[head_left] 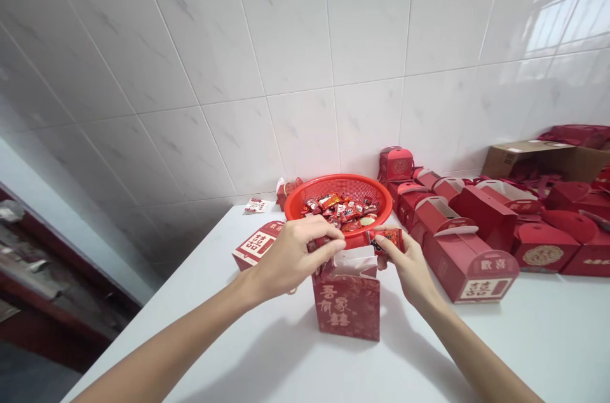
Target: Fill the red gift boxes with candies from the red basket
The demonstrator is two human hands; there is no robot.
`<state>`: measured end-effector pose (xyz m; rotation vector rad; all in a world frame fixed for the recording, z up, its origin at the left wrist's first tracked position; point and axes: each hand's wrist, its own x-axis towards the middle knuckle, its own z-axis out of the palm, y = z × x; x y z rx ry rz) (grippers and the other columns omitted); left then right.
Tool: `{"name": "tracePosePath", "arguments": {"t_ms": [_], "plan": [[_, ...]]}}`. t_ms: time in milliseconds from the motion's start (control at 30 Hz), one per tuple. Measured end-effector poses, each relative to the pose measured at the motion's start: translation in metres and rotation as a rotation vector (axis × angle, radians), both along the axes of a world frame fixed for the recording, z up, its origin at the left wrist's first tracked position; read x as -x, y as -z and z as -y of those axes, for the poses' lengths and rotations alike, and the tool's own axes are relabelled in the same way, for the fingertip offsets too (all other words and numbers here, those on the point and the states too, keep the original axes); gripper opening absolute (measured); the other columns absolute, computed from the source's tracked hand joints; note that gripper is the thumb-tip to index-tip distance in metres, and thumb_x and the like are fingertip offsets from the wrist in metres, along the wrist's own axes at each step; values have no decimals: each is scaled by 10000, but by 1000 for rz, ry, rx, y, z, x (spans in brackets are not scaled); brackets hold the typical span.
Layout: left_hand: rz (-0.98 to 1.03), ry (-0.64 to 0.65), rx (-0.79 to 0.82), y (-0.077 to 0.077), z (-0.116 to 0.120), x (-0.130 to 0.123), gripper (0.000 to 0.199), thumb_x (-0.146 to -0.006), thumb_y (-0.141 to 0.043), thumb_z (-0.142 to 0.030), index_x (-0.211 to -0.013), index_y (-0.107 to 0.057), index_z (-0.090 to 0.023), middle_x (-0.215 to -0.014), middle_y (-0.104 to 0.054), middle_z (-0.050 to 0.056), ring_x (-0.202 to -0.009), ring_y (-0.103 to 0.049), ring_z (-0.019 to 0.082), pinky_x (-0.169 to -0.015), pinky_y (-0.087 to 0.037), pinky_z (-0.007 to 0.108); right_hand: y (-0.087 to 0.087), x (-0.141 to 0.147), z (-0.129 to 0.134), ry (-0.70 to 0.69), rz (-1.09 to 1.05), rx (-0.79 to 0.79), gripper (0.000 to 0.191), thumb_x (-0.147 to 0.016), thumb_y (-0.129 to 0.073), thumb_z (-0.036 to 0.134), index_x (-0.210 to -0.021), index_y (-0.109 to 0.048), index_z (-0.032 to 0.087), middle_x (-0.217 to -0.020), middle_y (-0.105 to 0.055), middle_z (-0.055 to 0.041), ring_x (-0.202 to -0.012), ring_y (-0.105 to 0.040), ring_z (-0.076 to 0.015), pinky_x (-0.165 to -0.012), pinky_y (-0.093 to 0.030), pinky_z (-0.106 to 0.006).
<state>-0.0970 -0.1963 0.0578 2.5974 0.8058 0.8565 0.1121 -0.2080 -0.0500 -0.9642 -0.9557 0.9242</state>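
An open red gift box (347, 307) with pale lettering stands upright on the white table in front of me. My left hand (305, 250) is closed at the box's upper left edge, thumb and fingers around a dark red wrapped candy (320, 242). At the upper right of the opening, my right hand (405, 263) pinches a red candy packet (388, 238). Just behind the box, a red plastic basket (298, 199) holds many wrapped candies (343, 211). The inside of the box is mostly hidden.
A closed red box (257, 244) lies to the left of the basket, near some paper slips (258, 206). Several red gift boxes (469, 263) crowd the right side, with a cardboard carton (505, 161) behind them. A tiled wall (305, 129) borders the table's back.
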Motion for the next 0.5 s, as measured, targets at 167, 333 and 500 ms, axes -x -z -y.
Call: {"name": "tracePosePath", "arguments": {"t_ms": [167, 333, 500], "plan": [[6, 130, -305, 16, -7, -13, 217, -1018, -478, -214, -1015, -685, -149, -900, -666, 54, -789, -614, 142, -742, -503, 277, 1, 0, -1, 1, 11, -2, 395, -743, -766, 494, -899, -671, 143, -560, -564, 40, -453, -477, -102, -471, -387, -245], [-78, 190, -387, 24, -11, -16, 234, -1025, -462, -232, -1139, -655, -162, -1022, -682, 82, -899, -626, 176, -828, -522, 328, 1, -2, -2, 1, 14, -4, 389, -734, -767, 488, -889, -665, 145, -595, -582, 31, -457, -473, -97, -475, -398, -249], [-119, 179, -210, 21, -10, 1, 250, -1012, -470, -234, -1162, -663, -185, -1250, -586, 132, -1138, -590, 214, -956, -512, 377, 1, -2, -2, 18, 1, -5, 358, -758, -747, 466, -925, -621, 175, -583, -575, 51, -454, -494, -104, -479, -408, -245]]}}
